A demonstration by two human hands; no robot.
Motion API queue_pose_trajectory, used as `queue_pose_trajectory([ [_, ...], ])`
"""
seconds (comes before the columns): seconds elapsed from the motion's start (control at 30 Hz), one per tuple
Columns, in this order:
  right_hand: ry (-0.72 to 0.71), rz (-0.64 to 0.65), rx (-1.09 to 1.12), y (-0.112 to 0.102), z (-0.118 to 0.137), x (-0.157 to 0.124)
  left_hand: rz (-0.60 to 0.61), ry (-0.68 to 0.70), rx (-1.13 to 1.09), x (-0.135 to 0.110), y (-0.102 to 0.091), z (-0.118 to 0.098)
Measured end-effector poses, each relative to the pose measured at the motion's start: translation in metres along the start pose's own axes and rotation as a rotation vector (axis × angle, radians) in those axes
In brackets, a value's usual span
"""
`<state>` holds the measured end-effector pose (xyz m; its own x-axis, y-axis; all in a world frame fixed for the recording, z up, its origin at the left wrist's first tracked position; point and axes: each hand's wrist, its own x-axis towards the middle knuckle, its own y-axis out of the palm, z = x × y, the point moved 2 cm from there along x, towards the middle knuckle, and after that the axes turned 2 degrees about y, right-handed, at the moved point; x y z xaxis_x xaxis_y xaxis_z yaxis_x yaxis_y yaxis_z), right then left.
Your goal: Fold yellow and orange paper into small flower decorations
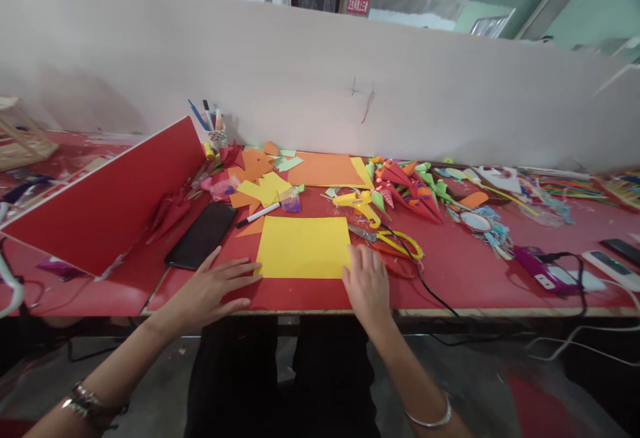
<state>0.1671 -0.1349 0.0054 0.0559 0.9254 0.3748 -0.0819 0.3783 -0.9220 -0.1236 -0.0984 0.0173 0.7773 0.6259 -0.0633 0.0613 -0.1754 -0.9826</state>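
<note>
Starting from the left, there's a black phone (pixel 201 235) lying flat on the red tabletop (pixel 440 278), and I can't spot any logo on it. Just right of that is the left hand (pixel 213 288), fingers spread apart, tips at the near left corner of the yellow sheet (pixel 304 247). That sheet lies flat in the middle, close to the near edge of the tabletop. Looks like craft foam or thick card to me, so I'd bet it's super light, bendy but stiff enough to keep its shape, not very slippery, and easy to crease or tear if you yank it. I'd take it by the left and right edges, gently. Far back past the partition there's a red sign (pixel 358 5) with a row of white Chinese-looking characters, too small for me to read for sure. Then the right hand (pixel 369 285), fingers close together and curled at the sheet's near right corner; can't tell if they're actually pinching it. Way over right, the purple socket block (pixel 543 271) has no lettering I can make out.
</note>
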Motion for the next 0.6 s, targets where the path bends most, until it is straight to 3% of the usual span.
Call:
queue_pose_trajectory([
  [0.17,-0.395,0.162,0.274,0.002,0.064,-0.013,-0.010,0.004,0.009,0.001,0.004,0.001],
  [0.3,-0.450,0.240,0.367,0.007,0.089,-0.017,-0.030,0.014,0.011,-0.001,0.005,0.004],
  [0.4,-0.429,0.276,0.394,0.006,0.077,-0.015,-0.035,0.015,0.000,-0.001,0.005,0.008],
  [0.6,-0.292,0.298,0.331,-0.005,0.015,-0.019,-0.008,-0.008,-0.028,0.000,0.007,0.017],
])
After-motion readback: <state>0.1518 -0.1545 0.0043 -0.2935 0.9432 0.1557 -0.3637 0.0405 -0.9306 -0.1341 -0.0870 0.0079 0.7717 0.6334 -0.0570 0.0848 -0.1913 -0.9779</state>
